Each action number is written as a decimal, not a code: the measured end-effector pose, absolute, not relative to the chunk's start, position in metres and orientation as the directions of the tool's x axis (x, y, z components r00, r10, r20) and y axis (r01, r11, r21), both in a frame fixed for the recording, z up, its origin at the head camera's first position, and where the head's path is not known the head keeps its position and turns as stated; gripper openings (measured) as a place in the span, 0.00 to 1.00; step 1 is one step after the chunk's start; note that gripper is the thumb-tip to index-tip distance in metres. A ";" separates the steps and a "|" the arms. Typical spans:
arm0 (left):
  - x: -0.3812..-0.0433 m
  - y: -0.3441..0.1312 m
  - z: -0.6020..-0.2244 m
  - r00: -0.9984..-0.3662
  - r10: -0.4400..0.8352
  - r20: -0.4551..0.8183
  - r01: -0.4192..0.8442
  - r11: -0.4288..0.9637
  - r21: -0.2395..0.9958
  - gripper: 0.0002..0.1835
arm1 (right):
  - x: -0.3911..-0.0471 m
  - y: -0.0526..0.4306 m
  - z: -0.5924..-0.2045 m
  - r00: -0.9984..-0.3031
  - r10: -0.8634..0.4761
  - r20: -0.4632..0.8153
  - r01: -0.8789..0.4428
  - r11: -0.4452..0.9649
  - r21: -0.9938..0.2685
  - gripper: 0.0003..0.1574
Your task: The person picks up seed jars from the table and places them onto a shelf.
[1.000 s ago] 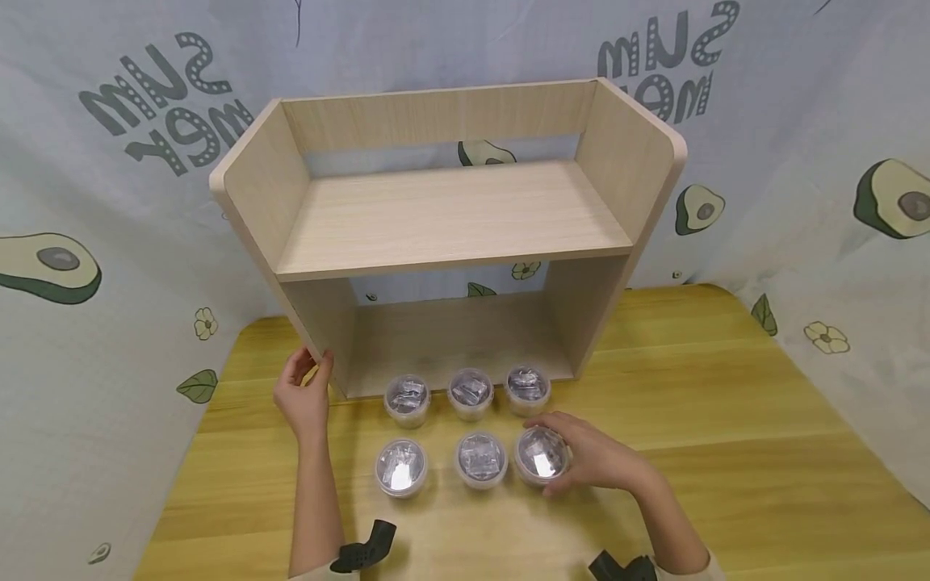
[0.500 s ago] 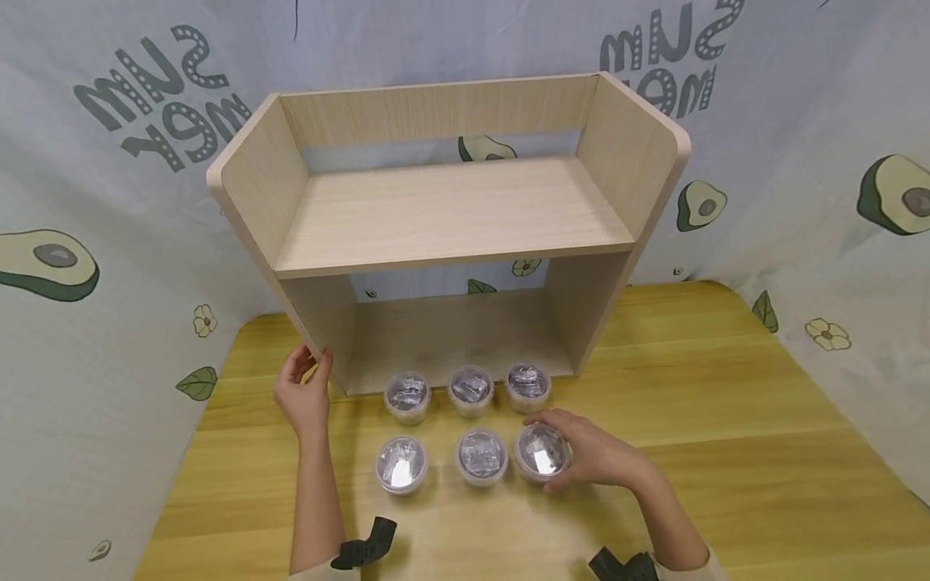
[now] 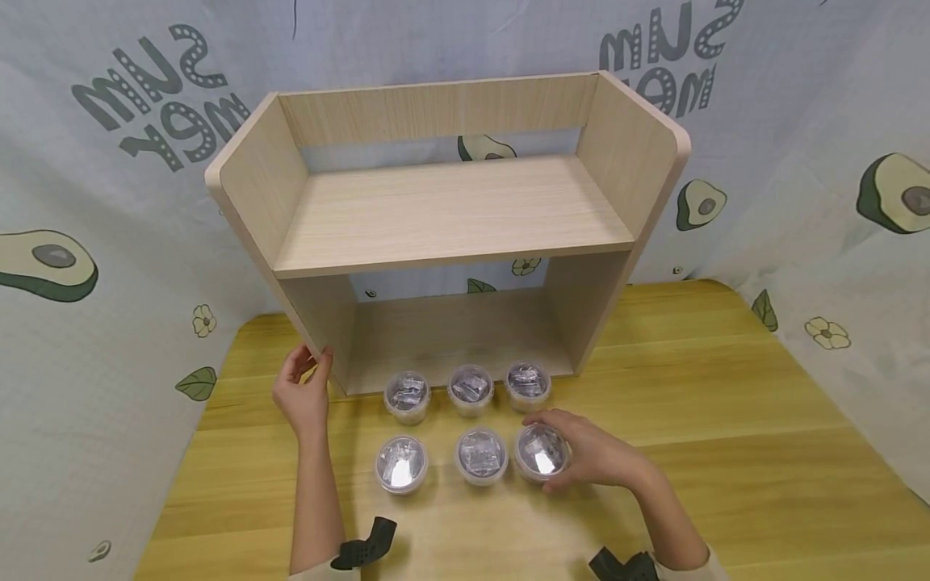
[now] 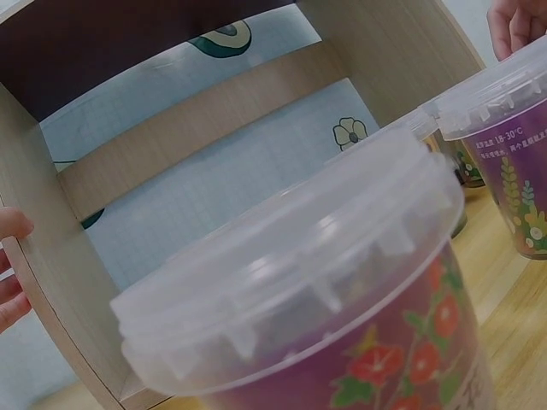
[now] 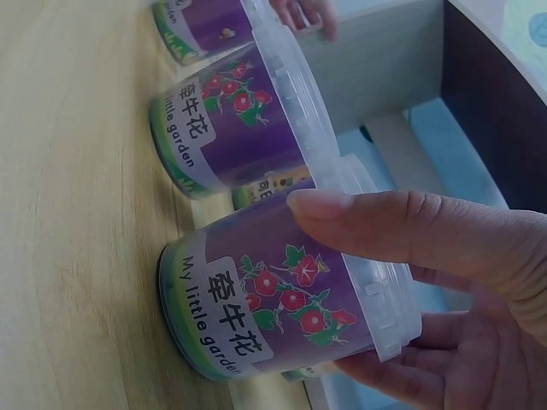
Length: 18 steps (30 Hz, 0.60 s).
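In the head view, pinches the front edge of the left side panel [image 3: 265, 190] of a two-tier wooden shelf [image 3: 454, 214] with the left hand [image 3: 301, 395], low down near the table [image 3: 726, 452], thumb on the inner face and fingers clamped from outside. Grips the front right tub [image 3: 541, 453], round and clear-lidded, with the right hand [image 3: 592, 452], thumb at the near side of the rim and forefinger at the far side. Shows the front middle tub [image 3: 482, 457] just beside the gripped one, the front left tub [image 3: 402, 466] farther along the same row, and the rear left tub [image 3: 407, 394], rear middle tub [image 3: 471, 387] and rear right tub [image 3: 528, 384] close before the shelf's bottom board. Has a pale avocado-printed cloth [image 3: 145, 282] behind. In the left wrist view, shows thumb and fingers on either side of the panel edge. Fills the foreground with the front left tub, blurred, red flowers on purple, and at upper right catches part of the right hand, too cropped to tell the fingers' hold. In the right wrist view, presses the thumb just under the front right tub's lid, fingers curled round the opposite side. Reads "My little garden" on the label. Seems to rest the base on the table, though contact is hard to judge.
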<state>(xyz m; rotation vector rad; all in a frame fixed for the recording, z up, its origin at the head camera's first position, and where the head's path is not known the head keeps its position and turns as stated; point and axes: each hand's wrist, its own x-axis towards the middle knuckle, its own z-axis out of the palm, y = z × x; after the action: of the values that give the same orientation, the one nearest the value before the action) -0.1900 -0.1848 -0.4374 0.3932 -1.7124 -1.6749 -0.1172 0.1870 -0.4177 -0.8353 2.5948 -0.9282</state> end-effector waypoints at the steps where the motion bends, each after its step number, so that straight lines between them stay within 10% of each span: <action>1: -0.190 -0.185 -0.437 -0.711 -0.651 0.266 0.251 0.118 0.961 0.16 | -0.117 0.187 -0.418 -0.802 -0.595 -0.049 -0.431 0.634 -0.643 0.46; 18: -0.188 -0.185 -0.433 -0.705 -0.668 0.238 0.232 0.099 0.968 0.15 | -0.115 0.191 -0.410 -0.814 -0.577 -0.063 -0.405 0.643 -0.650 0.49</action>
<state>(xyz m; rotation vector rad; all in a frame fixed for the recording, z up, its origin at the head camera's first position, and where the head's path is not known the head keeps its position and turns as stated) -0.1884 -0.1850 -0.4327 0.4309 -1.7016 -1.6875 -0.1152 0.1906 -0.4098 -0.7944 2.6002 -0.9330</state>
